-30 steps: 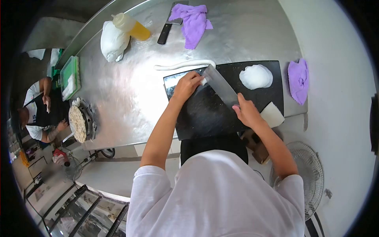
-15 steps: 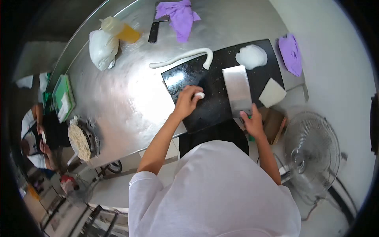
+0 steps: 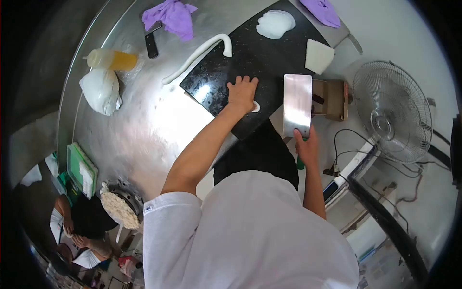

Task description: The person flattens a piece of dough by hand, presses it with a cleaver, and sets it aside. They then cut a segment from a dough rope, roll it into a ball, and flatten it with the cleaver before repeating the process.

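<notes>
I see the left hand (image 3: 244,94), fingers spread, its heel against the dough piece (image 3: 256,107) on the board (image 3: 267,60); lopsided pressure could flatten it unevenly. The right hand (image 3: 307,147) grips the knife (image 3: 297,103).

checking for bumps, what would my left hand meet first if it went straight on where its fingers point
The left hand would probably meet the white pile on the black board, passing right of the white rope, though depth is unclear.

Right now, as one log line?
left hand: spread, palm at dough piece on black board | right hand: gripping cleaver | dough rope: one end on board
</notes>
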Available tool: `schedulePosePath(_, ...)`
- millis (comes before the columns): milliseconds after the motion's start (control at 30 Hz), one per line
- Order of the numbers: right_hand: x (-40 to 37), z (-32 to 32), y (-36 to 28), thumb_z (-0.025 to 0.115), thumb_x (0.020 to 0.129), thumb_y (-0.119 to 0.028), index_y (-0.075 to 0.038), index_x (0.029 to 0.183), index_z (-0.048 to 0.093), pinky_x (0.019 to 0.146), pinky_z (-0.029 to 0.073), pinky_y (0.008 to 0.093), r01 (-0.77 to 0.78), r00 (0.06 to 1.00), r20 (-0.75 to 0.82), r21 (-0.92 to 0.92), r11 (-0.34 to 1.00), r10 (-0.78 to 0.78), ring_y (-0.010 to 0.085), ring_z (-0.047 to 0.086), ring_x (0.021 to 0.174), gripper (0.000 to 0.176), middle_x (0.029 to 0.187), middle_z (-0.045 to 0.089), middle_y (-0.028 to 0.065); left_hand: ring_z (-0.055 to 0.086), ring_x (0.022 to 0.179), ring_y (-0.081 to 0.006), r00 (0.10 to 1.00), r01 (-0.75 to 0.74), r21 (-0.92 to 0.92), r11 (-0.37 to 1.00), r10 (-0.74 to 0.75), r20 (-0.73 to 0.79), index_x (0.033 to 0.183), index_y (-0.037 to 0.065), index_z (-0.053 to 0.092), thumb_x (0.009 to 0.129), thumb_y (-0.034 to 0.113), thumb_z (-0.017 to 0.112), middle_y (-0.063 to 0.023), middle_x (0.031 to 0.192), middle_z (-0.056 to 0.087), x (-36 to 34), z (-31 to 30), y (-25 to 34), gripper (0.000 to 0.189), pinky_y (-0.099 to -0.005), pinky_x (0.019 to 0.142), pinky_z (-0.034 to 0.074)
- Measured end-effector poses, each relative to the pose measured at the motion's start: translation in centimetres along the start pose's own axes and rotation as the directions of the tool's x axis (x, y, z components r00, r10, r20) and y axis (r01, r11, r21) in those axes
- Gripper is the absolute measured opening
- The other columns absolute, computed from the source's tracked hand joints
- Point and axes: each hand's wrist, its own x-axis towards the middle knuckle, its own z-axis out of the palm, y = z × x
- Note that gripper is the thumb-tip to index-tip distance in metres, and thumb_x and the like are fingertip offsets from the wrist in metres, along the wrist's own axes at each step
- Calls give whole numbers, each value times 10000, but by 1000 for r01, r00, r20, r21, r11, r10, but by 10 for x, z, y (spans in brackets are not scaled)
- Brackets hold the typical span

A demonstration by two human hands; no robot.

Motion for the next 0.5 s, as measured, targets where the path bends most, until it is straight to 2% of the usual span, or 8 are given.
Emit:
schedulePosePath(133, -2, -8, 21, 733, 948, -192, -20, 1098, 589, 485, 405, 272, 17, 1000, -13, 73, 997, -16, 80, 521, 549, 269, 763, 623, 37, 526, 1259, -351, 988, -44, -14, 999, 45, 148, 1215, 113, 564, 710, 157, 823, -116, 1256, 582, 28, 0, -10, 570, -567, 996, 456)
schedulePosePath(200, 11, -16, 33, 734, 949, -215, -19, 1121, 608, 564, 444, 273, 128, 987, -84, -78, 989, -134, 82, 568, 650, 289, 802, 636, 43, 484, 1286, -368, 921, 200, -708, 678, 117, 372, 1249, 119, 553, 745, 232, 776, -143, 1307, 548, 61, 11, -20, 563, -560, 1038, 405)
schedulePosePath(233, 16, -19, 32, 734, 949, -215, -19, 1121, 608, 564, 444, 273, 128, 988, -83, -75, 989, -134, 82, 568, 650, 289, 802, 636, 43, 484, 1286, -368, 921, 201, -706, 680, 114, 372, 1249, 119, 553, 745, 232, 776, -143, 1307, 548, 57, 15, -7, 563, -560, 1038, 405)
schedulePosePath(267, 26, -24, 29, 729, 954, -232, -13, 1143, 615, 599, 452, 275, 131, 987, -93, -16, 991, -132, 84, 574, 687, 311, 816, 637, 43, 453, 1310, -366, 1000, 20, -600, 800, -28, -4, 1285, 119, 545, 756, 290, 770, -156, 1353, 516, 51, 23, 14, 600, -563, 1059, 369)
schedulePosePath(300, 39, -29, 25, 724, 959, -249, -7, 1165, 621, 633, 460, 277, 138, 986, -102, 43, 989, -133, 86, 581, 724, 333, 829, 638, 43, 423, 1334, -364, 911, -90, -412, 907, -92, -402, 1322, 118, 537, 768, 349, 764, -168, 1399, 484, 47, 26, 30, 641, -565, 1081, 334)
schedulePosePath(333, 51, -36, 25, 694, 981, -269, 1, 1202, 618, 575, 449, 265, 124, 988, -99, 81, 989, -115, 86, 556, 641, 357, 827, 635, 36, 305, 1448, -383, 876, -177, -352, 919, -16, -483, 1418, 121, 493, 788, 508, 720, -191, 1539, 368, 49, 56, 29, 773, -605, 1166, 214)
schedulePosePath(433, 88, -56, 7, 662, 1002, -278, 1, 1204, 607, 510, 425, 247, 248, 968, -115, 267, 931, -225, 76, 515, 565, 349, 815, 621, 20, 151, 1541, -370, 892, -239, 38, 970, 235, -386, 1488, 111, 447, 809, 589, 681, -202, 1632, 245, 28, 59, 32, 863, -656, 1206, 81)
schedulePosePath(500, 110, -64, 2, 630, 1020, -286, -13, 1221, 596, 466, 408, 239, 253, 966, -136, 323, 912, -220, 66, 488, 518, 341, 804, 606, 17, 84, 1565, -372, 927, -223, 6, 975, 214, -307, 1508, 105, 437, 793, 634, 675, -195, 1657, 206, 30, 58, 30, 921, -657, 1221, 29)
